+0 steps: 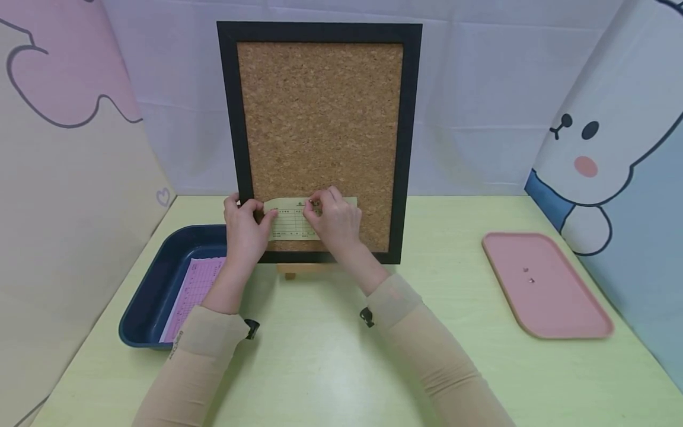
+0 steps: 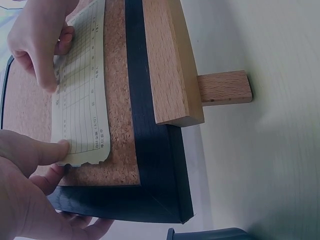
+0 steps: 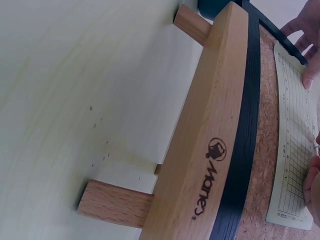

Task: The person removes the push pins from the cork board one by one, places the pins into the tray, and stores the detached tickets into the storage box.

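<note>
A pale yellow-green printed form slip [image 1: 284, 220] lies against the lower part of a cork board [image 1: 322, 118] in a black frame. My left hand [image 1: 245, 228] pinches the slip's left end, thumb in front and index finger behind. Its other fingers reach round the frame's edge, as the left wrist view shows. At the slip's upper middle, my right hand [image 1: 337, 220] pinches a tiny pin-like thing between thumb and fingertips against the paper. Those fingers mostly hide the pin. The slip's left end stands slightly off the cork.
The board leans on a wooden easel, its ledge [image 3: 200, 140] under the frame. On the left, a dark blue tray [image 1: 144, 296] holds pink printed slips [image 1: 198, 284]. A pink tray [image 1: 555, 308] at the right carries two tiny pin-like pieces [image 1: 531, 280].
</note>
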`<state>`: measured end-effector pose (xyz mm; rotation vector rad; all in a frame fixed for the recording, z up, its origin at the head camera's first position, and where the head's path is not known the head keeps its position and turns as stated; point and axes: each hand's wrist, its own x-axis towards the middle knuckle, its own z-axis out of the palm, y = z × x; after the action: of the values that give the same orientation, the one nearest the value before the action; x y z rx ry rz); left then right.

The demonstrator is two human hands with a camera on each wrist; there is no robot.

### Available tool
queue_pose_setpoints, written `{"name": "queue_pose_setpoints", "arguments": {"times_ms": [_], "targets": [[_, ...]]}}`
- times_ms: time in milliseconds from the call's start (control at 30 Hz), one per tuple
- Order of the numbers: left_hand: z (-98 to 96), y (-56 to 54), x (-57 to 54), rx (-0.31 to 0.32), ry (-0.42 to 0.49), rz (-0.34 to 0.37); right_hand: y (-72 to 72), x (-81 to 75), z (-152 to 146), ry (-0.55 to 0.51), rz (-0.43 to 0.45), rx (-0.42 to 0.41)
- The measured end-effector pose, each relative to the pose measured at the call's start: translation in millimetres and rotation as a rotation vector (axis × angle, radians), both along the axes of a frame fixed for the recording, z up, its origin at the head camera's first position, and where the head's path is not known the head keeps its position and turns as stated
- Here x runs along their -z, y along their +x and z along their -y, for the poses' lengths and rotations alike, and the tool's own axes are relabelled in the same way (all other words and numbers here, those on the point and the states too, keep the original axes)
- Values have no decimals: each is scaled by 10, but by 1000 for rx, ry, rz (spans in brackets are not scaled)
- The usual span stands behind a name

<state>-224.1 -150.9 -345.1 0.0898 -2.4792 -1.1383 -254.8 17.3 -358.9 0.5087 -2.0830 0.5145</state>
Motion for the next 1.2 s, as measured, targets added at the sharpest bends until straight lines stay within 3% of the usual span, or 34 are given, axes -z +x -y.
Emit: {"name": "queue_pose_setpoints", "arguments": {"times_ms": [533,967,1200], "targets": [[10,-6,0,2,-3,0,40,-45,-76,-14,46,-113],[49,77,-139,23,25,116,223,-319,-312,4,170,-184],[109,112,-207,39,21,132,336,-471,-483,12,189,-231]]}}
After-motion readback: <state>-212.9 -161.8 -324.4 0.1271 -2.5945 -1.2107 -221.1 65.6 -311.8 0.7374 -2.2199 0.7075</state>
